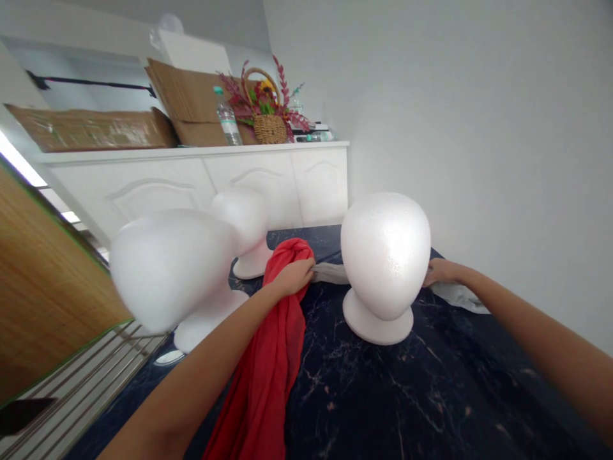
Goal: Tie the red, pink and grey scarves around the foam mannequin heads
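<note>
Forearms [211,364], grey cloth [330,273] behind egg-shaped foam head [385,255]

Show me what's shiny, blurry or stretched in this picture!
In the head view, glare brightens the right-hand white head; there too, the nearest left-hand white head looks soft and stretched sideways; also in the head view, the light at the far left is washed out, and the red cloth has dark folds.

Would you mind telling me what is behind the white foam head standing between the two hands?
Behind the foam head, pale cloth shows on both sides, at the left hand and right hand; the head hides whether it is continuous.
</note>
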Available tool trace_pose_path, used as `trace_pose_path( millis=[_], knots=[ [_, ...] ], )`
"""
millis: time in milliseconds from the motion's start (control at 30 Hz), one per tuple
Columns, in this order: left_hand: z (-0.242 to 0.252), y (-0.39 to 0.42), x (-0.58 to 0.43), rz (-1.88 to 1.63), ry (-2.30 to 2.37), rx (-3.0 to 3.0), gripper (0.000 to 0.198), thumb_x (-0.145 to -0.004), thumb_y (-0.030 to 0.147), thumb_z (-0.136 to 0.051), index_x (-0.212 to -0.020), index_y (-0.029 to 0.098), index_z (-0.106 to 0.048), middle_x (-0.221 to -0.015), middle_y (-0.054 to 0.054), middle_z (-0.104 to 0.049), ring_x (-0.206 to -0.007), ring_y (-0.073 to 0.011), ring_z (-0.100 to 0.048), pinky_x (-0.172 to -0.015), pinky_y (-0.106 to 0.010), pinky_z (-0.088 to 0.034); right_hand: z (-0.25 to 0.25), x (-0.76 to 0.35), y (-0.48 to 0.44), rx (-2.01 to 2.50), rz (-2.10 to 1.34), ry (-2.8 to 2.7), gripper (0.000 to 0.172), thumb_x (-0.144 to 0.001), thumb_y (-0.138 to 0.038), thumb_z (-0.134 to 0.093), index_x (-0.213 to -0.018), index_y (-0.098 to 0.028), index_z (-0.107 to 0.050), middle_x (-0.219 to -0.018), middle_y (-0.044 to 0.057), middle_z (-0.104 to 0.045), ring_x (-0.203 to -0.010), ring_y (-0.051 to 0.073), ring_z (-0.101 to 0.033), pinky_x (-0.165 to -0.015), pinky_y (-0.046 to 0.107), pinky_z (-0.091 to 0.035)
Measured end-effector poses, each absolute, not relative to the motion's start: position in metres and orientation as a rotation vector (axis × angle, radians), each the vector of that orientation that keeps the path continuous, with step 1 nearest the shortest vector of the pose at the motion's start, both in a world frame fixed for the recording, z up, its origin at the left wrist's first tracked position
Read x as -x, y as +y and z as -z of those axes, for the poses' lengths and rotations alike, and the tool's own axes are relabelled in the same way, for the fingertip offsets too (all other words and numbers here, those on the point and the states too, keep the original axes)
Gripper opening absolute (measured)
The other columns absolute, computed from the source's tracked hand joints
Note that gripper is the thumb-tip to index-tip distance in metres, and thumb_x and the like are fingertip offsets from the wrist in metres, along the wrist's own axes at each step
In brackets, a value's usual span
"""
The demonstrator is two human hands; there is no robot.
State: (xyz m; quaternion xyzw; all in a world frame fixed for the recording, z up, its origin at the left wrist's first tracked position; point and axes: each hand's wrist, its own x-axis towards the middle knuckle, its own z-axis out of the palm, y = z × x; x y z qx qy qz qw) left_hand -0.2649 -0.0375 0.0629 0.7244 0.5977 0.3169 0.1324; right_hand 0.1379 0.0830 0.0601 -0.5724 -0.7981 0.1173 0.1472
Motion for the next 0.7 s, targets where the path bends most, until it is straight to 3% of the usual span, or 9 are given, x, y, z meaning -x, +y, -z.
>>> trace_pose_path(
  millis=[200,333,533,600,700],
  knots=[
    [-0.098,-0.020,0.267,-1.316,1.495,-1.688,0.052,-0.084,0.061,-0.044,-0.095,0.016,-0.066,-0.088,-0.008,-0.071,-0.091,-0.0232,-0.065,-0.085,-0.036,-0.051,-0.075,-0.149,0.096,1.785,-0.132,-2.188,0.025,-0.073,-0.029,-0.065,-0.088,-0.012,-0.074,-0.090,0.015,-0.072,-0.093,0.031,-0.066,-0.073,0.032,-0.046],
    [-0.115,-0.024,0.269,-1.256,1.391,-1.495,0.058,-0.074,0.068,-0.056,-0.090,0.014,-0.071,-0.084,-0.013,-0.074,-0.084,-0.0260,-0.068,-0.079,-0.039,-0.054,-0.074,-0.153,0.097,1.807,-0.099,-2.149,0.026,-0.076,-0.029,-0.063,-0.092,-0.012,-0.073,-0.095,0.016,-0.072,-0.094,0.031,-0.066,-0.071,0.031,-0.045],
    [-0.138,-0.044,0.288,-0.845,1.434,-1.426,0.043,-0.053,0.036,-0.088,-0.088,0.014,-0.076,-0.089,-0.014,-0.076,-0.077,-0.0272,-0.070,-0.070,-0.036,-0.055,-0.065,-0.166,0.098,1.825,-0.145,-2.111,0.028,-0.076,-0.031,-0.063,-0.094,-0.012,-0.073,-0.094,0.016,-0.072,-0.092,0.030,-0.066,-0.067,0.030,-0.044],
    [-0.143,-0.047,0.290,-0.815,1.410,-1.440,0.040,-0.055,0.031,-0.088,-0.089,0.016,-0.076,-0.092,-0.011,-0.076,-0.079,-0.0244,-0.070,-0.073,-0.033,-0.054,-0.062,-0.168,0.098,1.829,-0.156,-2.098,0.029,-0.076,-0.032,-0.063,-0.095,-0.012,-0.073,-0.093,0.015,-0.072,-0.090,0.030,-0.066,-0.066,0.030,-0.044],
    [-0.146,-0.046,0.283,-1.047,1.231,-1.381,0.030,-0.063,0.028,-0.083,-0.089,0.016,-0.074,-0.091,-0.009,-0.076,-0.082,-0.0211,-0.069,-0.078,-0.031,-0.053,-0.058,-0.163,0.097,1.813,-0.182,-2.110,0.026,-0.075,-0.027,-0.063,-0.094,-0.012,-0.073,-0.092,0.014,-0.073,-0.089,0.029,-0.067,-0.066,0.029,-0.044]
  ],
)
